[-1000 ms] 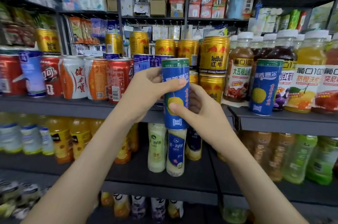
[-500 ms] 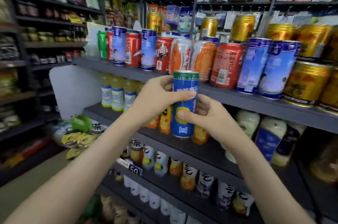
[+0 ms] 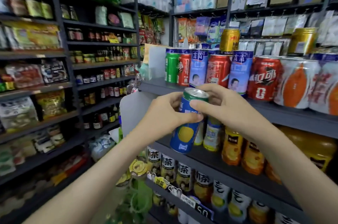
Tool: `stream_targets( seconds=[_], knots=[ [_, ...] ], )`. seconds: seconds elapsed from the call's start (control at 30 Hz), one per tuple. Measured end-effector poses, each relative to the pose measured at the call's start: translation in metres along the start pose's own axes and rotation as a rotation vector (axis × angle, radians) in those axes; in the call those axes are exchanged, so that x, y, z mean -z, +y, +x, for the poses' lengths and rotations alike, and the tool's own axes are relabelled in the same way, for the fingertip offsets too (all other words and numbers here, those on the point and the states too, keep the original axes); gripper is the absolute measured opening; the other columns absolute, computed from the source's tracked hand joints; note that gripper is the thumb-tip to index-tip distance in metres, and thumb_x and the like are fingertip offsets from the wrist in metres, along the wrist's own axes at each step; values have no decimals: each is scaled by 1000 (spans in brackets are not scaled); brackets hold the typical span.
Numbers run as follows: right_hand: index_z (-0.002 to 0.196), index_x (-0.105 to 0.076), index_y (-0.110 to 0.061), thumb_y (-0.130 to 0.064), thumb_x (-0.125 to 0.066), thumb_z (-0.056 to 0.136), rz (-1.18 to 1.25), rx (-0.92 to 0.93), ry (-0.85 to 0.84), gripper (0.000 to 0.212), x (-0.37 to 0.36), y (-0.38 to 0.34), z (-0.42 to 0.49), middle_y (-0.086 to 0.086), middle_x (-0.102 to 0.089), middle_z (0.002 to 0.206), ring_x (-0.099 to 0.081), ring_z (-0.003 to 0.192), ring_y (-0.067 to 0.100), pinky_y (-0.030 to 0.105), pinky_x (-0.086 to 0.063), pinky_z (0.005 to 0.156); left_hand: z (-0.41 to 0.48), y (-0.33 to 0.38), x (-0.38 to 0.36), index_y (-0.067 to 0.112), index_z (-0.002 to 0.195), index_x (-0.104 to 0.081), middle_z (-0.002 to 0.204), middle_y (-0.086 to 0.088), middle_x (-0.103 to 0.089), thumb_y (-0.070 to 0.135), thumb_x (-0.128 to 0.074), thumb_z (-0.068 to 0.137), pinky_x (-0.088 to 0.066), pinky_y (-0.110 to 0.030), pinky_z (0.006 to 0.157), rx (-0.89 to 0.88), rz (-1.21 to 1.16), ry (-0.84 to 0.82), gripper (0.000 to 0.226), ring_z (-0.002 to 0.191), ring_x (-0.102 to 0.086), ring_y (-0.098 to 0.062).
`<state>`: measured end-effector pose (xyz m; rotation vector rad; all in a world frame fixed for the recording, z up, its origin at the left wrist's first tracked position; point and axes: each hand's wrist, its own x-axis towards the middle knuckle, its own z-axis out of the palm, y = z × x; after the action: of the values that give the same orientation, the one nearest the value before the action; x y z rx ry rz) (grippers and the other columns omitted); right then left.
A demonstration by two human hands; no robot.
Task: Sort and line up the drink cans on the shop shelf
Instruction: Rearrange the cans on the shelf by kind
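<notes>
The blue can [image 3: 183, 136], green-rimmed with a yellow fruit on its side, is held in the air before the front edge of the can shelf [image 3: 292, 115], below the standing row and not on any shelf. It tilts, its silver top leaning right. The left hand [image 3: 164, 115] grips its upper body, fingers [image 3: 193, 118] curled round it; the right hand [image 3: 226, 106] pinches it just under the rim, thumb across the front.

Behind the hands, cans stand tight at the shelf's front edge: a green can [image 3: 171, 68] at the left end, then red cans [image 3: 217, 70] alternating with pale blue cans [image 3: 198, 70], with gold cans [image 3: 229, 40] stacked on top. A short bare strip of shelf lies between the green can and the shelf's left end. Yellow juice bottles [image 3: 232, 148] fill the shelf below. To the left the aisle opens toward the side shelving [image 3: 102, 66].
</notes>
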<state>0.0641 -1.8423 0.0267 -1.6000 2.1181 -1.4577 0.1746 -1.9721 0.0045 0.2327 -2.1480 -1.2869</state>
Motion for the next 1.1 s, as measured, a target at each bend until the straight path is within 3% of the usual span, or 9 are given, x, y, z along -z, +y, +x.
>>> stream_targets(
  seconds=[0.13,0.3,0.47,0.63,0.7,0.77,0.9,1.03,1.1],
  knots=[
    [93,-66,-33,-64,-68,52,-137,3,-47,52,4,-16,40,-10,-72,91,-67,90,11,48,-52,89,24,-5,17,33,103,-67,96,12,-73,25,-84,66,-54,-37,87,-58,14,6,42,91,-68,-4],
    [88,-71,-24,-54,-73,59,-215,68,-70,42,12,-27,75,2,-72,86,-67,86,23,52,-49,89,58,-12,33,22,133,-52,120,7,-65,54,-82,50,-51,-35,93,-80,83,-1,94,109,-61,-6],
    [88,-73,-19,-33,-75,73,-129,34,-42,21,9,-31,106,0,-74,83,-69,79,13,34,-54,73,88,-15,77,21,128,-54,113,7,-68,37,-78,70,-51,-31,93,-138,82,-144,64,104,-63,-5],
    [90,-73,-16,-34,-75,73,-154,51,47,25,-17,-40,154,0,-74,85,-69,82,14,32,-53,80,128,-37,116,29,120,-59,110,10,-69,46,-78,67,-52,-35,92,-182,123,-221,59,100,-65,-5],
    [89,-73,-17,-34,-74,74,-128,52,83,23,-29,-45,175,-3,-74,82,-69,79,9,24,-54,74,144,-48,133,29,118,-60,110,11,-69,52,-69,72,-52,-33,92,-208,91,-252,52,101,-65,-4],
    [88,-73,-16,-35,-74,73,-90,37,138,24,-38,-47,196,-4,-74,84,-69,80,9,19,-54,71,164,-58,159,25,116,-62,107,5,-70,52,-59,85,-54,-31,88,-219,19,-234,41,98,-66,-9],
    [80,-72,-11,-39,-70,64,-28,11,256,33,-43,-60,238,0,-75,86,-68,76,8,14,-51,64,221,-87,206,30,112,-60,103,-7,-68,25,-48,98,-56,-32,84,-265,5,-87,19,92,-68,-17],
    [83,-69,-12,-35,-71,66,16,15,465,29,-38,-72,269,1,-73,83,-67,71,9,19,-53,66,279,-117,208,38,119,-55,106,-4,-63,13,-50,95,-55,-41,82,-334,107,-54,35,90,-64,-19],
    [87,-69,-10,-33,-72,73,-10,12,546,27,-35,-75,279,3,-72,86,-65,76,13,28,-55,75,300,-125,197,33,134,-46,118,3,-53,13,-51,95,-51,-22,70,-361,173,-83,44,89,-57,-12]
  ],
)
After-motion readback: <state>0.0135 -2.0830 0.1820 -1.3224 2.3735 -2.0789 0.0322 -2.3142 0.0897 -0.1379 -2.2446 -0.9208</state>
